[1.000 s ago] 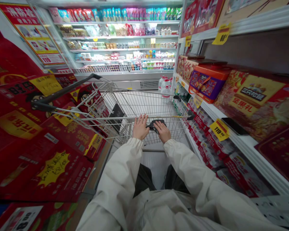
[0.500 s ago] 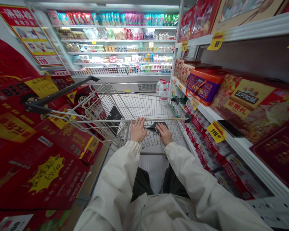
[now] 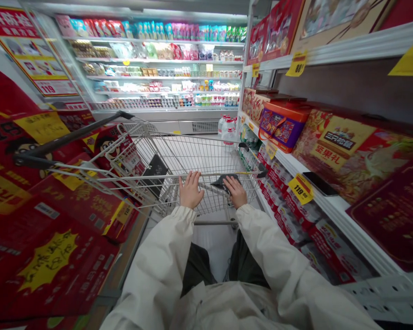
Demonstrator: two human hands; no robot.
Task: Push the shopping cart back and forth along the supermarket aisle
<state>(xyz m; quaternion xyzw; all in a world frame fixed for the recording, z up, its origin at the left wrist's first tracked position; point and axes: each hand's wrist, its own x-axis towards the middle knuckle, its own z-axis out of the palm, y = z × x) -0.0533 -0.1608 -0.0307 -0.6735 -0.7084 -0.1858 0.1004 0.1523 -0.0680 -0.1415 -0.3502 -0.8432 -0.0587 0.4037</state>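
Note:
A metal wire shopping cart (image 3: 206,149) stands sideways before me, its dark handle (image 3: 69,140) toward the left. My left hand (image 3: 191,191) rests on the cart's near top rail, fingers apart and pointing forward, with nothing in it. Under the fingers of my right hand (image 3: 236,191) is a dark grey cloth (image 3: 220,181), pressed against the same rail near the cart's right end. Part of the cloth is hidden by those fingers. A black panel (image 3: 155,175) is fixed inside the cart near the handle end.
Red gift boxes (image 3: 65,256) are stacked close on the left. To the right, a white shelf (image 3: 333,201) carries boxed goods, a purple and orange box (image 3: 282,126) and a dark phone-like slab (image 3: 320,183). Large bottles (image 3: 228,130) stand beyond the cart, before a refrigerated display (image 3: 158,112).
My view has shifted slightly, so the shelves and cart sit further left. My left hand is further left, leaving a wider gap between my hands. My right hand stays on the cloth.

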